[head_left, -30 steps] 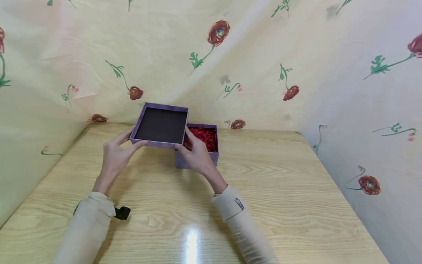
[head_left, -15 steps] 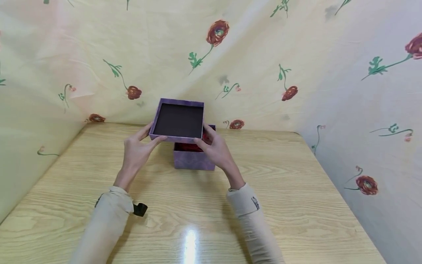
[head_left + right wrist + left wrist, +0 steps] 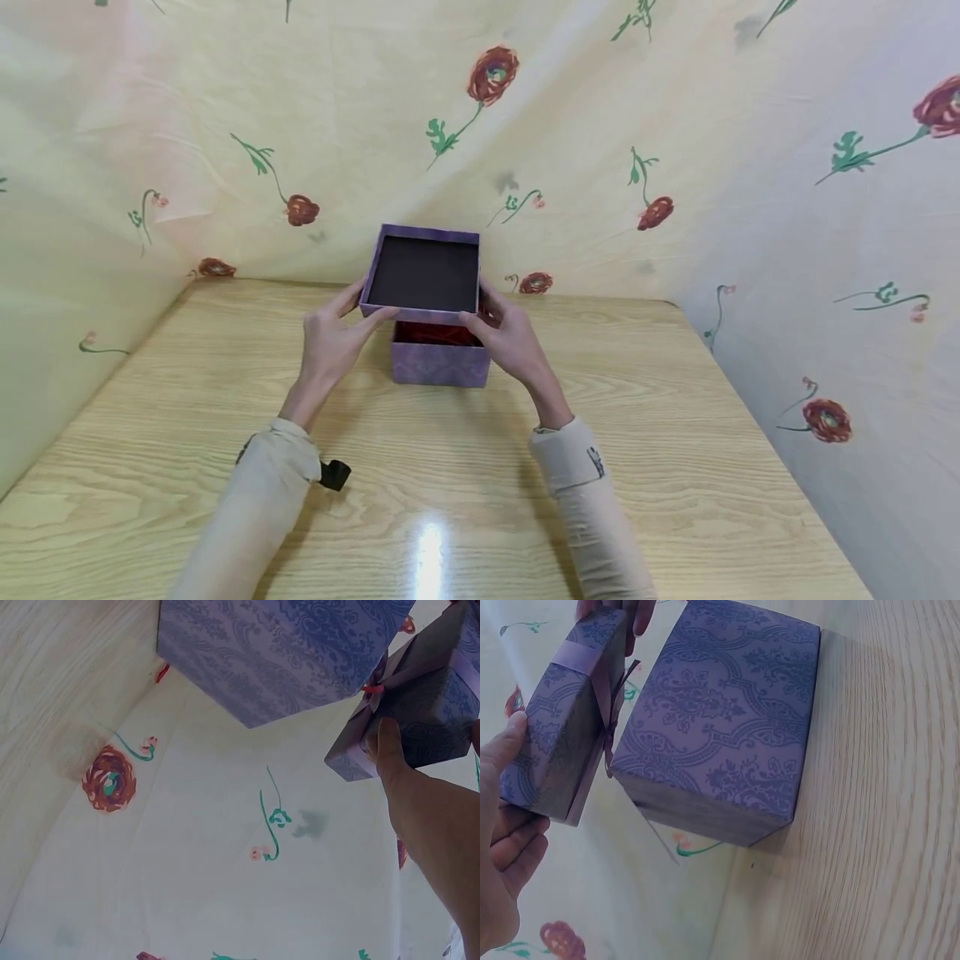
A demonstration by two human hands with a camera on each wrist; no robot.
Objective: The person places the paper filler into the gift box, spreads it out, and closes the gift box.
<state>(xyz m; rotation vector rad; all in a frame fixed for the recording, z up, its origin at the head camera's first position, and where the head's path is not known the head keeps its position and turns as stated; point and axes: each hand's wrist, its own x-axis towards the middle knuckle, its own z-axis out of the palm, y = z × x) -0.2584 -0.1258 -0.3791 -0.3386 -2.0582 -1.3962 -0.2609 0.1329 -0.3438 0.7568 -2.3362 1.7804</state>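
A square purple patterned box lid (image 3: 425,273) is tilted so its dark inside faces me. My left hand (image 3: 330,342) pinches its left front corner, thumb on the near rim. At the right front corner, my right hand (image 3: 513,337) grips it the same way. Below and partly behind the lid stands the open purple box (image 3: 441,367) on the table. Red shredded filling (image 3: 431,333) shows dimly in the box, mostly covered by the lid. In the left wrist view, a ribbon (image 3: 576,656) with a bow runs over the lid's outside, close beside the box.
The wood-grain table (image 3: 645,417) extends around the box. Cream cloth with printed flowers (image 3: 375,125) hangs behind and along both sides. A small black object (image 3: 335,475) juts from my left cuff.
Both hands have carried the lid to the right, from left of the box to above it. The lid now hides most of the red filling. The box has stayed put.
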